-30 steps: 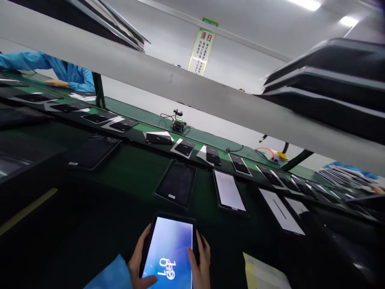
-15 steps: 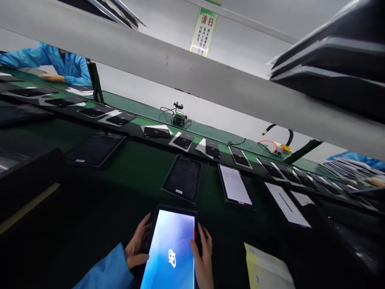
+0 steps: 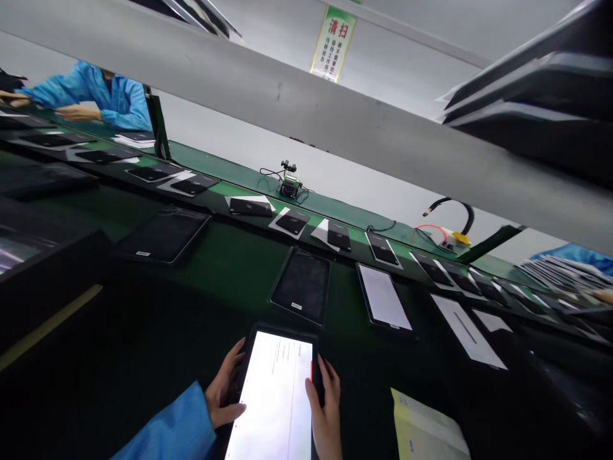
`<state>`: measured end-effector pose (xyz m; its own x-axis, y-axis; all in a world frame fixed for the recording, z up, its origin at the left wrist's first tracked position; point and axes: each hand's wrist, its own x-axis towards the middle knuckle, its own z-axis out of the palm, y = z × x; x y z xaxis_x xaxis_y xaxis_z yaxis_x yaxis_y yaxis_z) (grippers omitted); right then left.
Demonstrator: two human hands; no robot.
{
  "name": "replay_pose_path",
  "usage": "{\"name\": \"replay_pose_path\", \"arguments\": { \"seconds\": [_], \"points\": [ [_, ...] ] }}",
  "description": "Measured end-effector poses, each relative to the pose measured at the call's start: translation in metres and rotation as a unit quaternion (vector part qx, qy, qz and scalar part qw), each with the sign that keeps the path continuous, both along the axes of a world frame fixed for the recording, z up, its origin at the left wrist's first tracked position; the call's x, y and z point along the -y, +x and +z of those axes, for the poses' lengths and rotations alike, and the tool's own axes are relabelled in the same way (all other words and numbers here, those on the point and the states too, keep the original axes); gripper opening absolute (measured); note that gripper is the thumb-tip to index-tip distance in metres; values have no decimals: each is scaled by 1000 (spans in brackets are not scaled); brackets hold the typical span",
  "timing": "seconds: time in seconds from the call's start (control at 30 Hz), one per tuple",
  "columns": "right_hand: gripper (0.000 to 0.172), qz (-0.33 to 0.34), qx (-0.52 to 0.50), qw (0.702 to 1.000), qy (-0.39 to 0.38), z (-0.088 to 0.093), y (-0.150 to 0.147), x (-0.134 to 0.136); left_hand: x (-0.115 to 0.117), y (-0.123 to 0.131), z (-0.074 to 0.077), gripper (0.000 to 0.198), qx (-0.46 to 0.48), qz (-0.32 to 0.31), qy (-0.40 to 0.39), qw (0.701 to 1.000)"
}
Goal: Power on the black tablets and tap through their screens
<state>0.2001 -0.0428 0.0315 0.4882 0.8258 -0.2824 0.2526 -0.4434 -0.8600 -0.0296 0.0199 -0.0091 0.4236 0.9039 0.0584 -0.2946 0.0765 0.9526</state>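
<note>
Both my hands grip the sides of a black-framed tablet [image 3: 275, 396] low in the view, its lit screen showing a white page with faint text. My left hand [image 3: 223, 384], in a blue sleeve [image 3: 167, 428], holds the tablet's left edge. My right hand [image 3: 326, 409] holds the right edge, fingers curled around it. Just beyond the tablet, a dark-screened tablet [image 3: 301, 285] lies on the green conveyor belt [image 3: 225, 281]. To its right is a tablet with a white sheet on its screen [image 3: 384, 298].
Several more tablets lie along the belt. A grey overhead shelf [image 3: 306, 121] crosses the view, with stacked black trays [image 3: 541, 102] at upper right. A co-worker in blue [image 3: 103, 96] sits at upper left. A yellow-edged paper [image 3: 424, 428] lies at lower right.
The tablet's screen has changed from blue with a white logo to a white page. The view has shifted slightly. Both hands still hold the tablet.
</note>
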Motion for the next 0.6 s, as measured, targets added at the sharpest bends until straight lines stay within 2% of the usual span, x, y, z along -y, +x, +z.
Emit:
{"name": "replay_pose_path", "arguments": {
  "seconds": [0.2,0.4,0.5,0.53,0.6],
  "points": [
    [90,-11,4,1000,21,2,-1,-1,4,3,-1,98,-49,45,33,997],
    [85,-13,18,999,26,-6,1,0,0,3,-5,95,15,45,-38,998],
    [78,-8,129,990,64,4,0,-7,-5,5,-7,79,31,82,-120,989],
    [72,9,185,979,81,12,-2,-13,-6,6,-7,73,28,96,-148,984],
    [54,84,286,948,111,33,-10,-32,-8,8,-8,64,16,122,-179,976]
  ]
}}
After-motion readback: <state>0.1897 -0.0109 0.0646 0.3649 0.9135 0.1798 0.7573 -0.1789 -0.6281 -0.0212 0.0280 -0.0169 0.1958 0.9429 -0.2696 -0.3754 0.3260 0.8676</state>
